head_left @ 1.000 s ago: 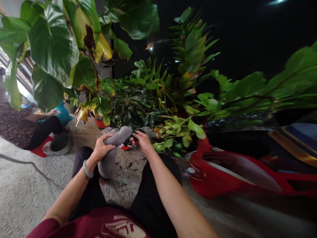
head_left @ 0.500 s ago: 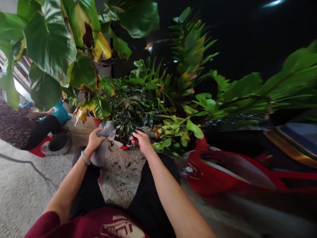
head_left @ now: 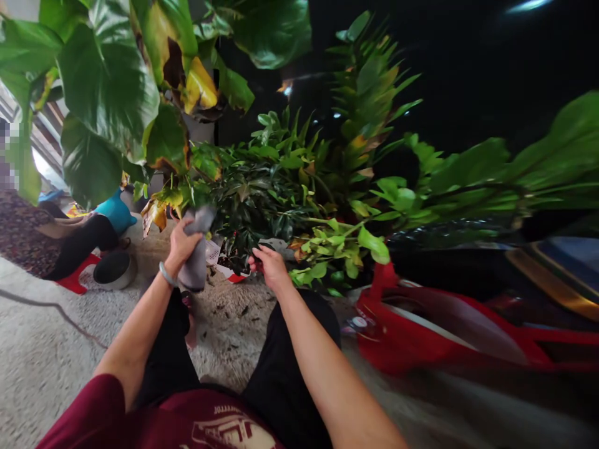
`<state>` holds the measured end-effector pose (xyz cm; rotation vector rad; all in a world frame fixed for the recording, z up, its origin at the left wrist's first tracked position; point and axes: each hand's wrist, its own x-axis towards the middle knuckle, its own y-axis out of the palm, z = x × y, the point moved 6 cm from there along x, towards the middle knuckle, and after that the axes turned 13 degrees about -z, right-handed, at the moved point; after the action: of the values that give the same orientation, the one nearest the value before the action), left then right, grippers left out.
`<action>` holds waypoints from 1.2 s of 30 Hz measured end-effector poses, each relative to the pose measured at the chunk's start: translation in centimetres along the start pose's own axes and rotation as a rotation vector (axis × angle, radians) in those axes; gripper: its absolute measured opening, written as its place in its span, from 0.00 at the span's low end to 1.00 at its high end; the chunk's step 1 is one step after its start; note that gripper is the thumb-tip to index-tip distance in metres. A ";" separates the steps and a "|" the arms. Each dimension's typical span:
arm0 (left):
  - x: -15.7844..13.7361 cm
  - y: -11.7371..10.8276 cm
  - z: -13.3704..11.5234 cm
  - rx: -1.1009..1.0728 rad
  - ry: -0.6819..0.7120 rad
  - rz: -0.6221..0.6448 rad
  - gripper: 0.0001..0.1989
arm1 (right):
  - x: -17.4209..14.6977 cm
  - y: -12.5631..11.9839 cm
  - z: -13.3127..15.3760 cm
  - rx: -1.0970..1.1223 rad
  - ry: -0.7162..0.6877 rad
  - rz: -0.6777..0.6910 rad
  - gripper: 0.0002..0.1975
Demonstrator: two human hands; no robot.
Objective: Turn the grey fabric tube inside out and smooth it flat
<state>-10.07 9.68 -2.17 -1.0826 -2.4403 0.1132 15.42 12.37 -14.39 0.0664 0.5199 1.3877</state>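
A grey cloth (head_left: 194,262) hangs from my left hand (head_left: 182,244), whose fingers are closed around it; its upper end is blurred. My right hand (head_left: 271,265) pinches a dark green leaf (head_left: 262,247) at the low edge of a bushy potted plant (head_left: 248,199). Beneath that foliage stands a white and red pot (head_left: 233,274), partly covered by leaves. The cloth is to the left of the pot, apart from my right hand.
Large broad leaves (head_left: 107,81), some yellowed, overhang the upper left. To the right is a red vehicle-like body (head_left: 421,324). A seated person (head_left: 28,231) is at the left, by a grey bowl (head_left: 113,270). Dry bits litter the concrete floor (head_left: 234,337).
My left hand has risen a little and shifted right with the grey cloth. My right hand stays at the leaf, almost unmoved. The whole view has shifted slightly.
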 end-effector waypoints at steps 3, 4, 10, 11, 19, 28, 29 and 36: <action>-4.5 -1.4 2.0 -0.007 -0.064 0.063 0.20 | 0.1 -0.4 0.2 -0.020 -0.016 0.001 0.17; -5.4 -2.4 1.5 -0.018 -0.052 0.029 0.20 | 0.1 -0.5 0.2 -0.026 -0.016 0.006 0.17; -1.2 -3.0 -7.0 -0.147 0.221 -0.194 0.23 | -0.1 -0.2 0.4 0.015 -0.012 0.019 0.15; -0.2 -1.8 -7.3 -0.156 0.234 -0.163 0.24 | -0.2 -0.1 0.5 0.029 -0.011 0.014 0.14; -7.6 0.0 1.3 -0.065 -0.070 0.137 0.20 | -0.3 -0.3 0.5 -0.048 0.006 -0.049 0.09; -1.4 -0.6 -7.4 -0.181 0.123 -0.102 0.26 | -0.5 0.1 0.7 0.015 -0.012 0.020 0.13; -1.4 0.2 -6.8 -0.183 0.108 -0.060 0.25 | -0.4 0.1 0.7 0.016 -0.008 0.004 0.12; -9.6 -0.8 -0.5 -0.123 -0.161 0.106 0.21 | 0.1 -1.2 -0.3 -0.125 0.090 -0.149 0.05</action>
<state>-4.77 2.16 -5.21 -1.3030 -2.5602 0.0876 16.38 12.18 -15.13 -0.1340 0.5016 1.2784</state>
